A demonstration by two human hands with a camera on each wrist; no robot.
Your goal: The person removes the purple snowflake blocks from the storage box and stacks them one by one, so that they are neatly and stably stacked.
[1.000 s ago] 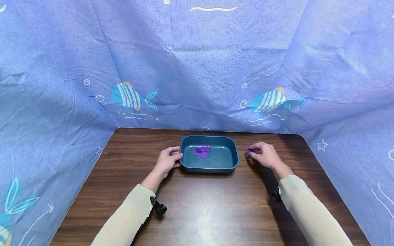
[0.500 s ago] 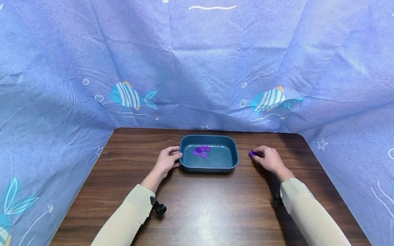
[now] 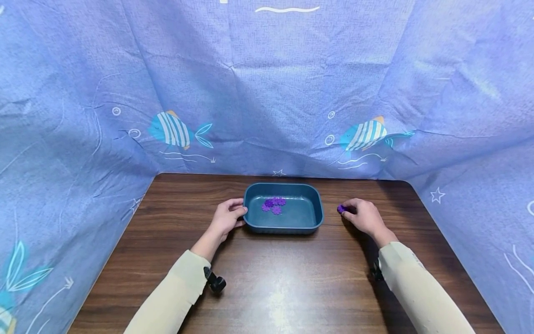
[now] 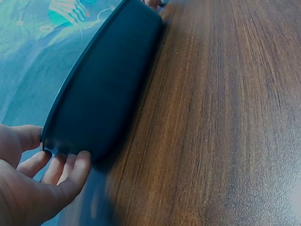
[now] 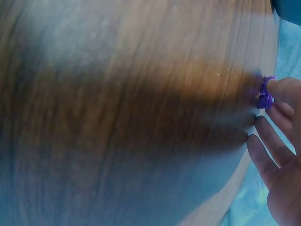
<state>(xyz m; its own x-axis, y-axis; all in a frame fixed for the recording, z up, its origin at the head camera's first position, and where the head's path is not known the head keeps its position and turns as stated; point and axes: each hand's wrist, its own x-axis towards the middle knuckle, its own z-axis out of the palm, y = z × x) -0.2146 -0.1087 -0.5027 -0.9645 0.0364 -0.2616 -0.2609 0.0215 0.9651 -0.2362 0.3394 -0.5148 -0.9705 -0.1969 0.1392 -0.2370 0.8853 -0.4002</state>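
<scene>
A dark teal rectangular tray (image 3: 300,218) stands upright on the table, with several flat purple flower-shaped pieces (image 3: 276,210) lying in its left half. At the tray's left end, my left hand (image 3: 227,217) grips the wall, thumb at the rim and fingers against the outside; the left wrist view shows this hand (image 4: 42,183) closely. To the right of the tray, my right hand (image 3: 364,215) pinches a purple flower-shaped piece (image 3: 341,209) between thumb and fingers, low at the tabletop. In the right wrist view this purple piece (image 5: 265,96) has notched edges and is partly hidden by the thumb.
The brown wood-grain table (image 3: 267,269) has its far edge just behind the tray. A blue cloth (image 3: 267,93) printed with fish hangs behind and at both sides. Each wrist bears a black strap-on device, the left device (image 3: 214,280) showing most.
My right hand first moved slightly right and nearer to me, lowering the purple piece to the tabletop, then stayed there. My left hand and the tray have not visibly moved.
</scene>
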